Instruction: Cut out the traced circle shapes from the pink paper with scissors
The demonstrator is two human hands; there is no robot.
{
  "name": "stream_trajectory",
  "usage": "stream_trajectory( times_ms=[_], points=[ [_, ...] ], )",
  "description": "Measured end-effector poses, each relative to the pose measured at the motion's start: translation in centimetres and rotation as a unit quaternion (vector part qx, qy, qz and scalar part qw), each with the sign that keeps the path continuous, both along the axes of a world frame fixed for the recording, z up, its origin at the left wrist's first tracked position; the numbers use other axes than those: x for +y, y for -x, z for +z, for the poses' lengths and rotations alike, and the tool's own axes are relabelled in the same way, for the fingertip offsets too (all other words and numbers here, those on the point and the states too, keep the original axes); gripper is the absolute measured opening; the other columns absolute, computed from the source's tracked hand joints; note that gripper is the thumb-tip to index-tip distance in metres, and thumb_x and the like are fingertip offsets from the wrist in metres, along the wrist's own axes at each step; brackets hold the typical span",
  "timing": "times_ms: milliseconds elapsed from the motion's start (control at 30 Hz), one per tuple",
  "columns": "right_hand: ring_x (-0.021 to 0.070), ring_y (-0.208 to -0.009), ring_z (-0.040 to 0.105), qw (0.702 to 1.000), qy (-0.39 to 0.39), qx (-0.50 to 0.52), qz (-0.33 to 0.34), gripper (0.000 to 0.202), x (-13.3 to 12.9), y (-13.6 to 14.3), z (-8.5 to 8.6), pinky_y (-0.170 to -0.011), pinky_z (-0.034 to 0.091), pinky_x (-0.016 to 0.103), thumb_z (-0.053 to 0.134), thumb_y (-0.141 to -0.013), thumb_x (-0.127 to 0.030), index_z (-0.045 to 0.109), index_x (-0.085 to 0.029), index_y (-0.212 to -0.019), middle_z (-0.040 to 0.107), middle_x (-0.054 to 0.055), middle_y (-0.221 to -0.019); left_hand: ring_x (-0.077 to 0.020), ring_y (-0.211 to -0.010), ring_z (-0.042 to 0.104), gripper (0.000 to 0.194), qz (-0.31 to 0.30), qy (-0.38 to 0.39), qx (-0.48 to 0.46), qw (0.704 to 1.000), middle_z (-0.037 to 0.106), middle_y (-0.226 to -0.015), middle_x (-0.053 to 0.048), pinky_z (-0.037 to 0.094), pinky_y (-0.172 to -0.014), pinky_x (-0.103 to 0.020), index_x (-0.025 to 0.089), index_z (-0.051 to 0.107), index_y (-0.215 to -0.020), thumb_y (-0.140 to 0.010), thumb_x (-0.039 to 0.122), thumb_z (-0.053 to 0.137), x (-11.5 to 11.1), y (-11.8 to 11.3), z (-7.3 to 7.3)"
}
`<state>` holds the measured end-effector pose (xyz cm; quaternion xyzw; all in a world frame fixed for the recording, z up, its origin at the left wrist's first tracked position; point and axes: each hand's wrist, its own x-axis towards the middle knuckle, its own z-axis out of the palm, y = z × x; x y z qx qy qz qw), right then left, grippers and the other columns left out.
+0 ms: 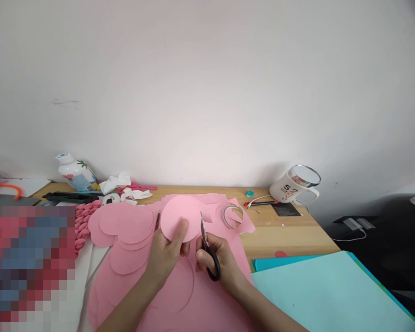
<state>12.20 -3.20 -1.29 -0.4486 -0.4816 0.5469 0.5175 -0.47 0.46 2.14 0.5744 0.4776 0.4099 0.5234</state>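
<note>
Between thumb and fingers, my left hand (168, 251) grips a round pink paper circle (180, 212), tilted up toward me. My right hand (216, 258) is closed around the black handles of a pair of scissors (213, 265). The blades point up, right beside the circle's right edge; whether they touch it I cannot tell. Under both hands lie large pink paper sheets (228, 297). Several cut pink circles (134, 223) overlap to the left of my left hand. A dark pen (157, 221) lies just left of the held circle.
A ring-shaped roll (233, 216) rests on the pink paper. At the back stand a white mug (292, 184) and a white bottle (76, 173), near crumpled tissues (115, 183). Blue paper sheets (318, 290) cover the front right. A pink braided item (85, 226) lies left.
</note>
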Motion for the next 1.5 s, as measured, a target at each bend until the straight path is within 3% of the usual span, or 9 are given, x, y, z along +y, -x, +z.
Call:
stream_trajectory(
  times_ms=[267,500,833,1100,1500],
  points=[
    [0.0097,-0.041,0.042,1.000,-0.003,0.009,0.007,0.026,0.2,0.1,0.1,-0.042,0.032,0.022,0.063,-0.070,-0.037,0.049,-0.018,-0.059,0.051,-0.004,-0.046,-0.0102,-0.039,0.046,0.040,0.015,-0.003,0.048,0.999,0.046,-0.038,0.002,0.039,-0.044,-0.022,0.018,0.044,-0.040,-0.074,0.036,0.055,0.2,-0.1,0.1],
    [0.0106,-0.052,0.036,0.999,-0.021,0.030,0.001,0.037,0.4,-0.3,0.8,-0.049,0.029,0.023,0.072,-0.064,-0.046,0.048,-0.019,-0.066,0.048,-0.003,-0.058,-0.0110,-0.042,0.046,0.032,-0.026,0.038,0.069,0.997,0.046,-0.040,0.003,0.040,-0.046,-0.023,0.018,0.049,-0.045,-0.070,0.037,0.056,0.1,0.1,0.4],
    [0.0123,-0.055,0.036,0.999,-0.041,0.030,0.014,0.041,0.4,-0.3,1.1,-0.051,0.026,0.025,0.068,-0.066,-0.055,0.047,-0.020,-0.064,0.046,-0.002,-0.060,-0.0109,-0.041,0.046,0.034,-0.030,0.047,0.077,0.995,0.047,-0.039,0.002,0.040,-0.047,-0.023,0.018,0.048,-0.043,-0.069,0.038,0.056,0.3,0.2,0.3],
    [0.0111,-0.051,0.039,0.999,-0.033,0.008,0.010,0.036,0.4,-0.4,0.6,-0.049,0.030,0.024,0.067,-0.069,-0.050,0.049,-0.019,-0.066,0.047,-0.003,-0.057,-0.0109,-0.040,0.046,0.035,-0.024,0.042,0.074,0.996,0.046,-0.038,0.002,0.040,-0.047,-0.024,0.018,0.047,-0.042,-0.070,0.039,0.056,0.3,0.2,0.2],
    [0.0105,-0.048,0.044,1.000,-0.012,0.018,0.005,0.020,0.3,-0.5,-0.1,-0.048,0.034,0.023,0.064,-0.071,-0.030,0.050,-0.017,-0.066,0.050,-0.004,-0.051,-0.0101,-0.040,0.046,0.042,-0.036,0.000,0.063,0.997,0.048,-0.039,0.001,0.040,-0.046,-0.023,0.018,0.045,-0.040,-0.074,0.041,0.054,0.6,0.4,0.0]
  ],
)
